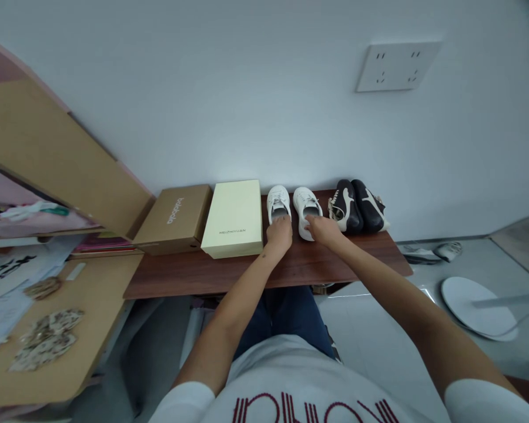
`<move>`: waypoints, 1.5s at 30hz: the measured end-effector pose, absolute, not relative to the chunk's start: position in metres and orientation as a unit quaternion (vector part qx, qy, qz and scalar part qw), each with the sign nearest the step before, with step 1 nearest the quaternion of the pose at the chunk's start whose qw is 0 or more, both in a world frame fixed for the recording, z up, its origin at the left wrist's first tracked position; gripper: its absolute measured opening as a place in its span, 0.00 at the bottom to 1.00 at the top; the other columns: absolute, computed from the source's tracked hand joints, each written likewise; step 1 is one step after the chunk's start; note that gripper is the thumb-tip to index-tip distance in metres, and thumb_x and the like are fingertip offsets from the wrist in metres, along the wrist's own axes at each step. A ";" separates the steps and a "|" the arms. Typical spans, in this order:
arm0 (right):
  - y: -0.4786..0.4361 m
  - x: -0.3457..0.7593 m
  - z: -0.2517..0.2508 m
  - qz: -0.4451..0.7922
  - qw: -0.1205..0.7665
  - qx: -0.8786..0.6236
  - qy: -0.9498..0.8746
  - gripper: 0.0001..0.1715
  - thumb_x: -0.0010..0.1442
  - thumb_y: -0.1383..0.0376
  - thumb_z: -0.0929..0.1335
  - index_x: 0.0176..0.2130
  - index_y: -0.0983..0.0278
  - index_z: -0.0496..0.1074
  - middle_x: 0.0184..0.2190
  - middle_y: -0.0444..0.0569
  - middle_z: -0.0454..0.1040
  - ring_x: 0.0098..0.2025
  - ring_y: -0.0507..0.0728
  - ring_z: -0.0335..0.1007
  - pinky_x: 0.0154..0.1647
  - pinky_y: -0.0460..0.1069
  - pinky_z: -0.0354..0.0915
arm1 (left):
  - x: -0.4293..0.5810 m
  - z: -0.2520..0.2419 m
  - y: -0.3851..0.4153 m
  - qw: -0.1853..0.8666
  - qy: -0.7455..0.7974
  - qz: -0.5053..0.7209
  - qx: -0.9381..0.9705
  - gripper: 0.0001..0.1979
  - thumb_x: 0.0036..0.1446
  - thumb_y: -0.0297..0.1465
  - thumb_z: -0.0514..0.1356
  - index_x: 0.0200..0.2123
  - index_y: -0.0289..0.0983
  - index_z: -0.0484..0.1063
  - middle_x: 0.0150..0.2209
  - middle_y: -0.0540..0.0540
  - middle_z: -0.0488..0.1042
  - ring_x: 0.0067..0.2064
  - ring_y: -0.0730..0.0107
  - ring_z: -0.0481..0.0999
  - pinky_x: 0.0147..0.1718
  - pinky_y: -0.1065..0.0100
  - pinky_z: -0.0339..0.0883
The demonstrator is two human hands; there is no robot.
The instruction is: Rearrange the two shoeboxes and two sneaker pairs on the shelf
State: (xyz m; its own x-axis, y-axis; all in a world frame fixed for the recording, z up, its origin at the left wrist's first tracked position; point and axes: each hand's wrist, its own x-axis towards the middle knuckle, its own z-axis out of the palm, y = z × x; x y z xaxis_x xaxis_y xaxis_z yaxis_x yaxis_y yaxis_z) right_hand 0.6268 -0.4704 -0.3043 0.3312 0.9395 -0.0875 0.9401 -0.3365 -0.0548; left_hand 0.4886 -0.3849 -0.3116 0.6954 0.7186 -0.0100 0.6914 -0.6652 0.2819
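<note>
Two white sneakers stand apart on a dark wooden shelf, toes toward the wall. My left hand (280, 234) is closed on the heel of the left white sneaker (278, 198). At the heel of the right white sneaker (305, 202), my right hand (322, 230) is closed on its edge; this shoe is slightly tilted outward. Beside it on the right sits a pair of black and cream shoes (357, 205). To the left of the white pair lie a pale yellow shoe box (233, 214) and a brown shoe box (175, 214), both with lids shut.
The wooden shelf (180, 275) runs along the wall below a socket plate (398, 66). On the left is a light wood desk (97, 294) with papers and a patterned bow (48, 341). Grey shoes (445, 251) and a round white base (478, 308) are on the floor at right.
</note>
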 end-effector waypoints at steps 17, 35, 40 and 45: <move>-0.467 0.626 -0.315 -0.042 -0.028 0.809 0.586 0.19 0.68 0.61 0.65 0.57 0.63 0.70 0.52 0.59 0.77 0.53 0.63 0.74 0.46 0.52 0.68 | 0.491 -0.316 -0.390 0.093 0.397 0.052 0.912 0.16 0.62 0.23 0.58 0.54 0.28 0.67 0.51 0.28 0.74 0.58 0.45 0.72 0.52 0.52 0.71; -0.577 0.807 -0.318 -0.015 -0.224 0.901 0.371 0.27 0.58 0.56 0.73 0.51 0.72 0.75 0.51 0.65 0.78 0.54 0.68 0.74 0.59 0.60 0.65 | 0.605 -0.355 -0.462 0.386 0.277 0.201 0.857 0.37 0.59 0.33 0.65 0.66 0.28 0.55 0.60 0.25 0.67 0.64 0.48 0.67 0.61 0.53 0.62; -0.587 0.825 -0.341 -0.151 -0.326 0.886 0.292 0.31 0.51 0.58 0.78 0.51 0.71 0.74 0.47 0.61 0.79 0.47 0.61 0.78 0.52 0.55 0.71 | 0.634 -0.372 -0.462 0.449 0.364 0.213 0.788 0.32 0.58 0.34 0.67 0.62 0.29 0.62 0.60 0.28 0.70 0.63 0.52 0.70 0.60 0.58 0.63; -0.586 0.822 -0.352 -0.219 -0.379 0.850 0.291 0.18 0.55 0.59 0.76 0.40 0.70 0.77 0.37 0.54 0.81 0.39 0.57 0.76 0.48 0.53 0.70 | 0.646 -0.370 -0.450 0.471 0.348 0.146 0.798 0.24 0.58 0.39 0.68 0.53 0.31 0.72 0.53 0.33 0.77 0.57 0.53 0.76 0.55 0.60 0.67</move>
State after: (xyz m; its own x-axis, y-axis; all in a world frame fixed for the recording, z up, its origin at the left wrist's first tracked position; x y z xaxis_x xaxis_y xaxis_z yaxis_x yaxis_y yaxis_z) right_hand 0.8217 -0.5865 -0.3521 0.7346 0.6615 -0.1510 0.3296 -0.5424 -0.7728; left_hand 0.6459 -0.4500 -0.3703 0.7152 0.6925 -0.0945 0.4174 -0.3147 0.8525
